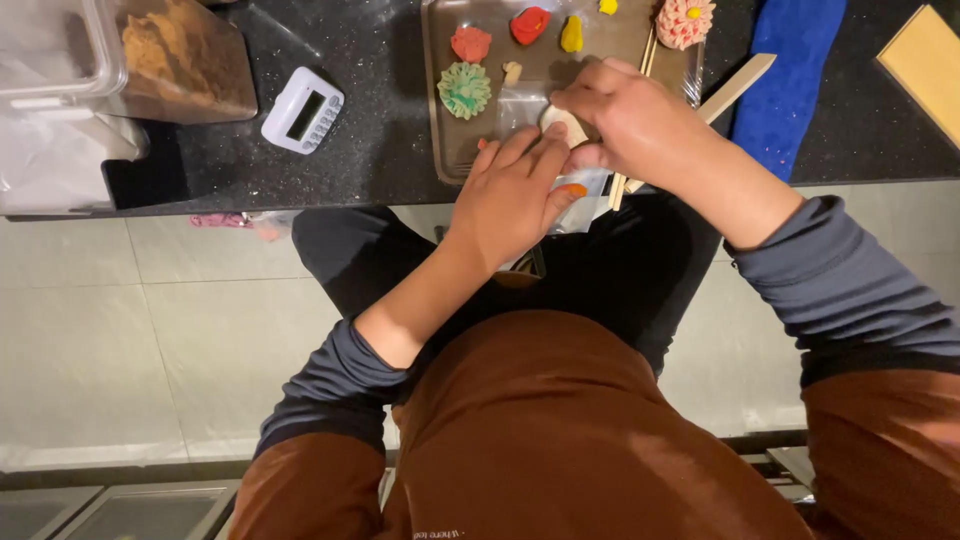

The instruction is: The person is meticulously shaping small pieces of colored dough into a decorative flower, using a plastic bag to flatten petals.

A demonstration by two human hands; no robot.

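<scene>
My left hand [510, 195] and my right hand [625, 120] meet over the near edge of a brown tray [436, 110] on a black counter. Between their fingertips is a small pale piece of dough [563, 122], pinched from both sides. A bit of orange dough [574, 189] shows under my left thumb. On the tray lie a green flower shape [465, 89], a red-orange flower shape [470, 43], a red piece [530, 24], a yellow piece [571, 34] and a pink flower shape [685, 20]. Wooden sticks [735, 88] lie under my right hand.
A white digital timer [303, 110] sits left of the tray. A clear container with brown contents [180, 55] stands at the far left. A blue cloth [790, 70] and a yellow board [925, 60] lie at the right. A pale tiled floor lies below the counter edge.
</scene>
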